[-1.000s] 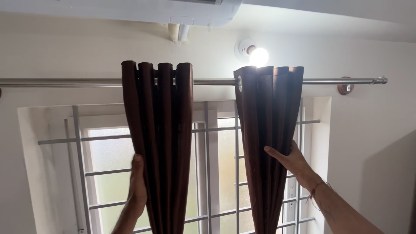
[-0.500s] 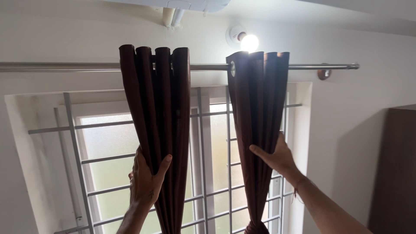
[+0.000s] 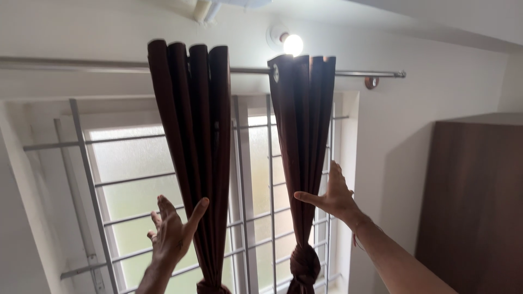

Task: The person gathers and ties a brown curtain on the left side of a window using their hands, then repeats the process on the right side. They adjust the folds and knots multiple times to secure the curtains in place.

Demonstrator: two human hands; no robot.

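the head view looks up at a window with two dark brown curtains hanging bunched on a metal rod (image 3: 354, 72). the left hand (image 3: 173, 234) is spread open, fingers apart and palm turned toward the left curtain (image 3: 193, 152); its thumb lies against the folds low down, and the hand closes on nothing. the right hand (image 3: 333, 197) is also open, fingers stretched flat, with the thumb and fingers pressed on either side of the right curtain (image 3: 302, 147) about halfway down its visible length, cupping the fabric loosely rather than clenching it. the right curtain is tied in a knot (image 3: 304, 267) below the hand; the left curtain seems gathered at the lower edge too, but that part is cut off. both curtains hang from rings at the top of the rod, side by side with a gap between them. behind them are frosted panes and a white window grille (image 3: 125, 179). a lit bulb (image 3: 292, 44) glares above the rod, washing out the wall around it. a brown cupboard (image 3: 474, 201) stands at the right, partly out of frame. both forearms run off the bottom edge.
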